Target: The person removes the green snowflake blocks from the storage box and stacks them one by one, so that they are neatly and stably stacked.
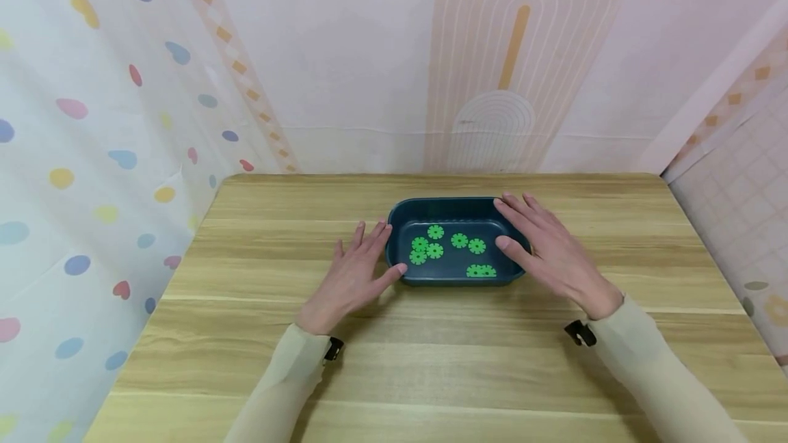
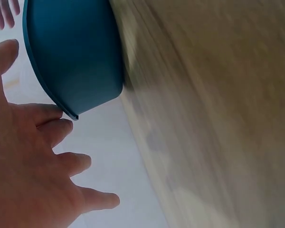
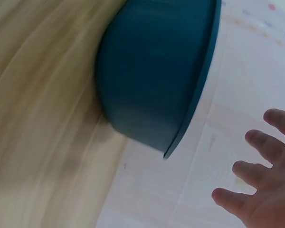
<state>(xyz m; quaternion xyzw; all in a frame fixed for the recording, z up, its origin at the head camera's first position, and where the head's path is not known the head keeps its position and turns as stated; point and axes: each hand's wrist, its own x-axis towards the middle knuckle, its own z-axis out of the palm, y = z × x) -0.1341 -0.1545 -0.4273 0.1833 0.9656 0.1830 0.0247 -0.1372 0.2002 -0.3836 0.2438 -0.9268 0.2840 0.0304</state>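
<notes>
In the middle of the head frame the dark teal tray (image 1: pixel 443 269) stands on the wooden table (image 1: pixel 431 361), holding green notched discs (image 1: pixel 459 245). The left hand (image 1: pixel 349 279) is at its left end and the right hand (image 1: pixel 550 250) above its right end, both with fingers spread and gripping nothing, though light touch I cannot tell. For a steady hold, I would advise equal, gentle pressure on both ends, so the discs do not slide.
</notes>
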